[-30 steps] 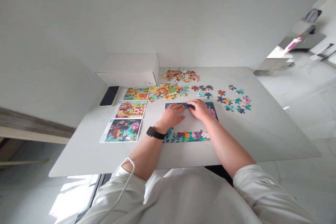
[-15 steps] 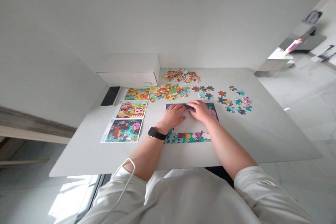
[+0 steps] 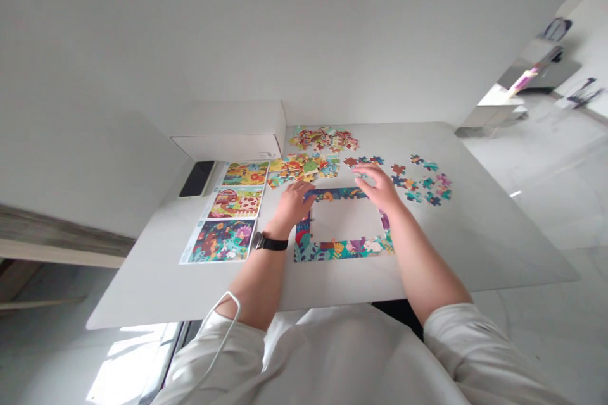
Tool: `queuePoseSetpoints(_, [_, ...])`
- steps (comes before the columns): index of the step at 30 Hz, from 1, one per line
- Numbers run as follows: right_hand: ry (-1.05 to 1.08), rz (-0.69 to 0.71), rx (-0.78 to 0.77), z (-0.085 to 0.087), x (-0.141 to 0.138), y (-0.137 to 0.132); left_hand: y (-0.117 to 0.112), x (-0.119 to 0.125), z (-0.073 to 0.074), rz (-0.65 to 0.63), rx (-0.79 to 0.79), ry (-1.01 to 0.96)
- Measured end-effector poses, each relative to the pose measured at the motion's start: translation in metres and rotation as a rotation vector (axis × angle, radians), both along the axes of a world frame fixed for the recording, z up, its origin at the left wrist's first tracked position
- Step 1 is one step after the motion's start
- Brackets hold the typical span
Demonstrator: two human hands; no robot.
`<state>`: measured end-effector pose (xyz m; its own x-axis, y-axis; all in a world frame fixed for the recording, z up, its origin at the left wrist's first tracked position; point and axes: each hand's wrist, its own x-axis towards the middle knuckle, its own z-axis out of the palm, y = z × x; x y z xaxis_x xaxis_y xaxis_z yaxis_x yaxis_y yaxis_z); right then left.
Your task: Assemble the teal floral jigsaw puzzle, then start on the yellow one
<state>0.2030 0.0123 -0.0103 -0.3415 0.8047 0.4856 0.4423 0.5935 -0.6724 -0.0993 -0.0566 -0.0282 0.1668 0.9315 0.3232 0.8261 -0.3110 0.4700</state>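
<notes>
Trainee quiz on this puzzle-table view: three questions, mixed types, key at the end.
1. Fill in: beyond the phone stands a white ____.
2. How many printed pictures lie to the left of the puzzle border?
A) two
B) three
C) five
3. Look at the left hand. True or false: it is holding the phone.

Key:
1. box
2. B
3. False; it is at the far-left corner of the puzzle border.

Soft, even light; glaring sunlit floor (image 3: 126, 364)
</notes>
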Motion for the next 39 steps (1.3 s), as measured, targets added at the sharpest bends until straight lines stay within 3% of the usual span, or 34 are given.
queuePoseSetpoints(2, [0.130,-0.014,-0.064,0.016,0.025,0.002,0.002,-0.008,0.001,0.012,-0.016,0.001])
queuePoseSetpoints(5, [0.120,-0.072,-0.125,0.024,0.062,-0.002,0.003,-0.019,0.001,-0.016,-0.051,0.027])
queuePoseSetpoints(8, [-0.062,-0.096,-0.166,0.014,0.090,-0.012,0.002,-0.025,0.002,-0.072,-0.074,0.050])
queuePoseSetpoints(14, [-0.361,0.030,-0.130,-0.021,0.121,-0.041,-0.005,-0.031,0.008,-0.173,-0.173,0.068])
queuePoseSetpoints(19, [-0.471,0.070,-0.105,-0.040,0.128,-0.056,-0.027,-0.038,0.006,-0.227,-0.235,0.086])
queuePoseSetpoints(25, [-0.490,0.027,-0.081,-0.056,0.123,-0.064,-0.059,-0.051,-0.019,-0.177,-0.229,0.155])
queuePoseSetpoints(29, [-0.504,0.016,-0.088,-0.058,0.122,-0.064,-0.063,-0.050,-0.029,-0.119,-0.227,0.165])
queuePoseSetpoints(39, [-0.497,0.030,-0.080,-0.060,0.117,-0.062,-0.064,-0.043,-0.026,-0.116,-0.228,0.178])
